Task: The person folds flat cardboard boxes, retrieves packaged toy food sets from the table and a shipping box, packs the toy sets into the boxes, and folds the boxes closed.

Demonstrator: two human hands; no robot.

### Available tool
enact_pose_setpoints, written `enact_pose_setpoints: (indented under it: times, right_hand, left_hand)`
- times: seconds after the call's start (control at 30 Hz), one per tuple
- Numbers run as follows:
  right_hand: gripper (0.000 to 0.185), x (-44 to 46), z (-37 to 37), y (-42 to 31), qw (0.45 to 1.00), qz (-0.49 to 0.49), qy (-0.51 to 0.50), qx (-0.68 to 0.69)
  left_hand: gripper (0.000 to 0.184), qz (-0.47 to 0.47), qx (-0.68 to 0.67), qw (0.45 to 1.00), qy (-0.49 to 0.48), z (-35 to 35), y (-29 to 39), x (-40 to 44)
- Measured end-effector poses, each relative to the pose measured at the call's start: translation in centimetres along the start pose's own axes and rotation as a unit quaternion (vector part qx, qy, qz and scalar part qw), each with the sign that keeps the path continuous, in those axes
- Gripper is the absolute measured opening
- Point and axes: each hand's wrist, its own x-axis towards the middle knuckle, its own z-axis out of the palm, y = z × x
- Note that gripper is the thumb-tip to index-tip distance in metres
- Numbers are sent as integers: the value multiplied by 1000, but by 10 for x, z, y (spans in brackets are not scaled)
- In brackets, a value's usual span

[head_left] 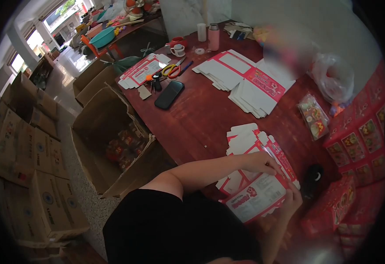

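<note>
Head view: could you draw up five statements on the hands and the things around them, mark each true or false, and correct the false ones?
1. The left hand and right hand are both at the printed carton. True.
2. The black phone lies on the floor. False: the black phone lies on the red table.
3. The pink bottle stands upright. True.
4. The open cardboard box nearest the person is empty. False: reddish packets lie inside the open cardboard box.
5. The person's sleeve is white. False: the sleeve is black.
</note>
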Motion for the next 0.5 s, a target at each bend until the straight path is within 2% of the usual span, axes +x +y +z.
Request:
enact_pose_setpoints:
  times: [0.03, 0.07, 0.1, 0.13, 0.17, 0.23, 0.3, 0.33, 0.37, 0.4, 0.47, 0.5]
  right_hand:
    - [35, -4, 5, 12, 983, -10, 55, 176]
    - [45, 1, 19, 1, 932, -26, 109, 345]
    - [60, 5, 17, -14, 895, 7, 127, 428]
    - [56, 2, 13, -3, 899, 20, 145, 413]
    - [51, -2, 7, 9, 902, 31, 164, 398]
    - [50, -20, 4, 35, 972, 110, 64, 199]
    - [64, -35, 12, 28, 983, 162, -83, -23]
    - [73, -38, 27, 3, 982, 154, -45, 97]
    - [66, -49, 26, 10, 970, 168, -4, 177]
    - [60, -60, 30, 29, 949, 177, 37, 257]
    - [39, -32, 32, 28, 904, 110, 176, 375]
    - [36, -17, 30, -40, 820, 80, 221, 521]
  left_hand:
    - [26, -9, 13, 1000, -6, 0, 2, 3]
    - [24, 2, -26, 997, 70, -1, 1, 2]
    - [23, 8, -67, 988, 140, -1, -3, 0]
    - [25, 31, -229, 951, 203, -3, -16, 4]
    - [28, 44, -384, 885, 259, -6, -26, 8]
    - [30, 60, -502, 795, 335, -12, -1, 0]
    - [29, 107, -533, 768, 338, -6, 6, -3]
    - [27, 88, -539, 761, 352, 4, 9, -3]
    - [24, 69, -541, 753, 369, 14, 9, -6]
    - [26, 31, -523, 772, 360, 26, 7, -10]
    - [34, -66, -382, 873, 295, 41, -2, -18]
    - [53, -62, -232, 945, 222, 37, -12, -21]
